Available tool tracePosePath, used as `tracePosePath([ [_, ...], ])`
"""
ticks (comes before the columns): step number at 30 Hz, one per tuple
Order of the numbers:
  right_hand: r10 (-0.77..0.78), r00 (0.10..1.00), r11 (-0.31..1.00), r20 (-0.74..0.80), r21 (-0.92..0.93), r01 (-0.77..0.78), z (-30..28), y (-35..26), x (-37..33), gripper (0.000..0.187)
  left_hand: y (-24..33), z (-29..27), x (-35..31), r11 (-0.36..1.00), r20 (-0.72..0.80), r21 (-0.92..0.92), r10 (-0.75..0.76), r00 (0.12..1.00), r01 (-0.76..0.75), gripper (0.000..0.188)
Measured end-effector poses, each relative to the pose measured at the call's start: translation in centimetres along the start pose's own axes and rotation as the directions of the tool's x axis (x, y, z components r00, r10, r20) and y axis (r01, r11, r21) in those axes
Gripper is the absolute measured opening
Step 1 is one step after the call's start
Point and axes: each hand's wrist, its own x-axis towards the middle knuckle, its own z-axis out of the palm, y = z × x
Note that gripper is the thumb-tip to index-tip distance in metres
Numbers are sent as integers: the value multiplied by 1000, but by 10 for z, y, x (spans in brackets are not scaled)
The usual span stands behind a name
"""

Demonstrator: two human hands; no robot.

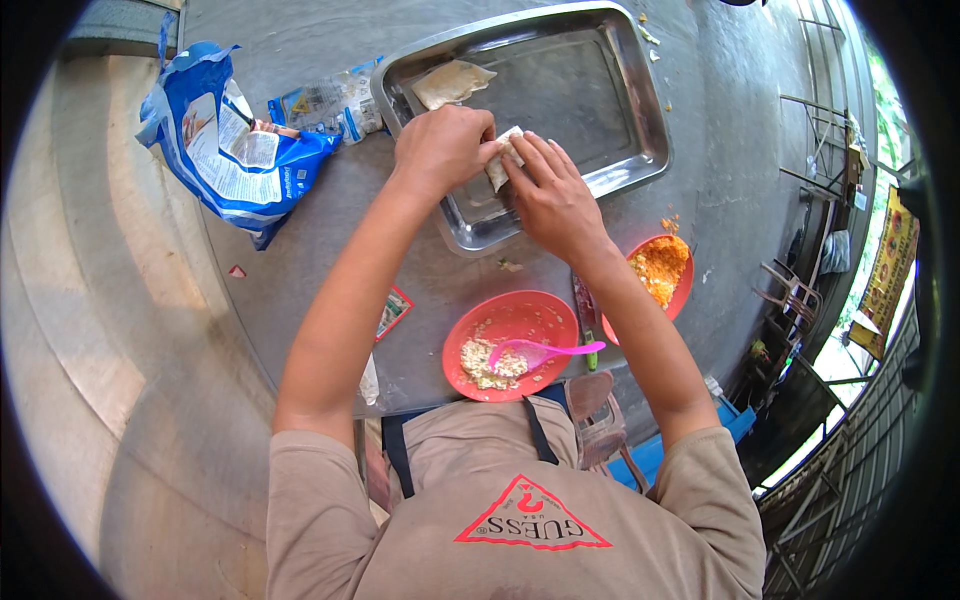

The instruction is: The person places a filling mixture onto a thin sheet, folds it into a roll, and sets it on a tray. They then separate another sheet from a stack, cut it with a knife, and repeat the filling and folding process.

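Over the near side of a shiny metal tray [650,130], both my hands are on a small pale folded dough wrapper [506,158]. My left hand [440,152] is closed, its thumb and curled fingers pinching the wrapper's left edge. Fingers of my right hand [556,195] press along the other side of it, with the thumb hidden. Whatever is inside the wrapper is out of sight. Another pale, flat folded wrapper [452,84] lies in the tray's far left corner, just beyond my left hand.
Near me sits a red bowl [462,335] of chopped pale filling with a pink spoon [560,350]. Another red bowl [684,290] holds shredded orange food. Between them lies a green-handled knife [590,352]. A blue bag [225,150] and clear packaging [335,103] stand left of the tray.
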Motion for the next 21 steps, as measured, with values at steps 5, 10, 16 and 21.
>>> tracePosePath([
  [5,-83,996,995,34,-48,85,-7,2,2,38,1,-3,1,1000,7,2,-22,1000,22,23],
  [10,-174,984,979,43,-103,177,-6,4,7,35,0,-4,5,997,47,-54,-45,998,47,20],
  [16,-234,972,968,-10,-98,231,-1,12,8,33,-2,-4,8,997,68,-51,-49,996,53,22],
  [21,-214,973,977,-85,-4,215,3,17,7,31,-3,-6,8,996,79,-86,-26,997,33,18],
])
